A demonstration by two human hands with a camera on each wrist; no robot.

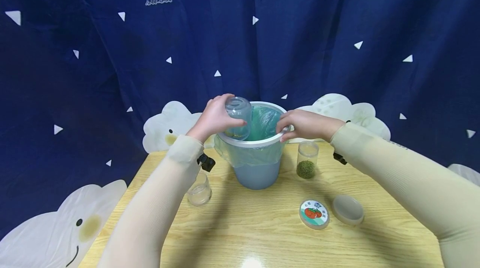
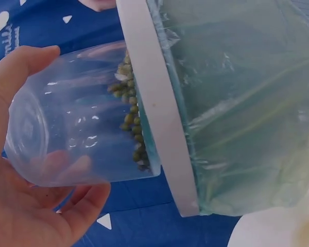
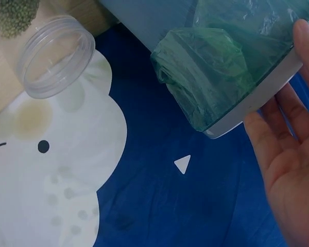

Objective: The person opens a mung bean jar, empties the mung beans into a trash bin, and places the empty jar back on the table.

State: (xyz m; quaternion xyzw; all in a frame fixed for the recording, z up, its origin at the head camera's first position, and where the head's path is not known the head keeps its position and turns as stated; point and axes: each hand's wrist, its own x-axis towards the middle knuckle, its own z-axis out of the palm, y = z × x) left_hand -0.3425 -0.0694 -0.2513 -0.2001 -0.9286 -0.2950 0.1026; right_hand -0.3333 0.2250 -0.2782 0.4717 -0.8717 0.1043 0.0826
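My left hand (image 1: 216, 117) grips a clear plastic jar (image 1: 239, 111), tipped bottom up with its mouth inside the rim of a trash can (image 1: 258, 174). Small green beans (image 2: 131, 110) lie near the jar's mouth in the left wrist view. A green plastic bag (image 1: 265, 121) lines the can and folds over its outside. On the can's right side my right hand (image 1: 305, 123) holds the white rim (image 3: 257, 107), thumb on one face and fingers on the other. How much has fallen into the bag is hidden.
Right of the can stands an open clear jar (image 1: 307, 164) part-filled with green beans. A lid with a tomato picture (image 1: 314, 214) and a plain beige lid (image 1: 348, 209) lie nearer. An empty-looking clear jar (image 1: 200, 193) stands under my left forearm. Behind hangs a blue curtain (image 1: 232, 30).
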